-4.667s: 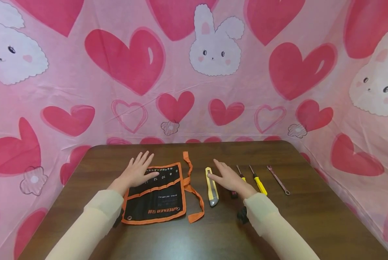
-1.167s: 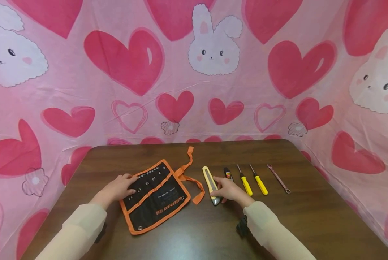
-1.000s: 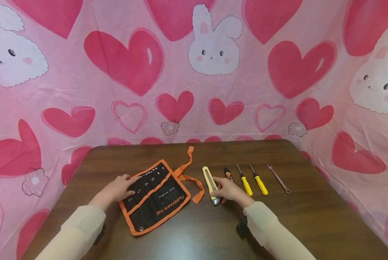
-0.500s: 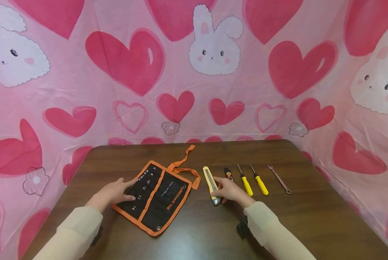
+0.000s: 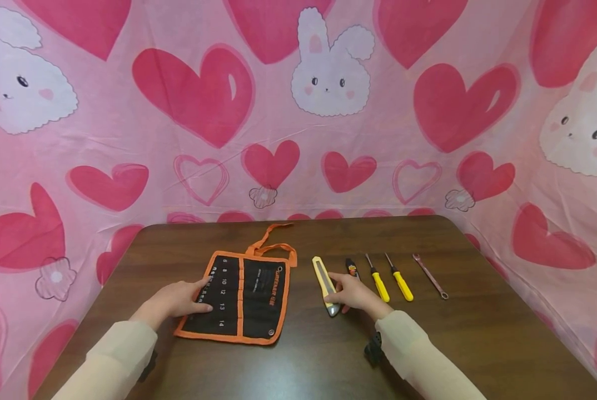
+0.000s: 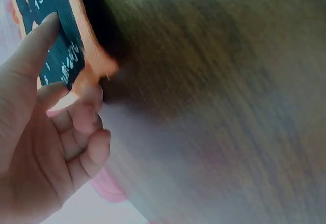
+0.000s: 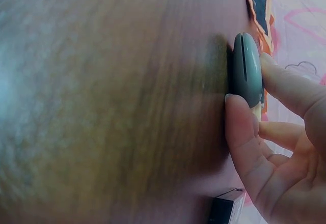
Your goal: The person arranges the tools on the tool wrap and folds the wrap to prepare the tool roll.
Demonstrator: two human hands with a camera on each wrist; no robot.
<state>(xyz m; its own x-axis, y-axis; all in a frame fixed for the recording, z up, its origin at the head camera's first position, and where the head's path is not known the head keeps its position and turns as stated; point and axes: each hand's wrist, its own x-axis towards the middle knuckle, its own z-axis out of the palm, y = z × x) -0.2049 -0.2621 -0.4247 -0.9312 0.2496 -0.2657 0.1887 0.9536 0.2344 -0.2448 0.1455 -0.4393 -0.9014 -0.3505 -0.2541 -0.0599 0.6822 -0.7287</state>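
Note:
A black tool pouch [image 5: 260, 294] with orange edging and white size numbers lies on the left half of the table. My left hand [image 5: 173, 303] pinches its left edge; in the left wrist view the thumb [image 6: 38, 40] presses on top while other fingers curl at the rim. Orange ties [image 5: 273, 247] trail from the pouch's far edge. My right hand [image 5: 356, 293] holds a yellow utility knife [image 5: 322, 276] near its grey end, thumb on one side and fingers on the other. The knife is on or just above the tabletop; I cannot tell which.
Right of that hand lies a black item [image 5: 351, 266] with a printed label, partly hidden. Beyond it are two yellow-handled screwdrivers [image 5: 380, 288] [image 5: 402, 286] and a combination wrench [image 5: 431, 276]. Pink heart-patterned cloth [image 5: 278, 128] hangs round the brown wooden table [image 5: 328, 361].
The pouch has turned counterclockwise under my left hand, its ties swinging from the right side to the far side. My right hand came down onto the knife earlier and has stayed there.

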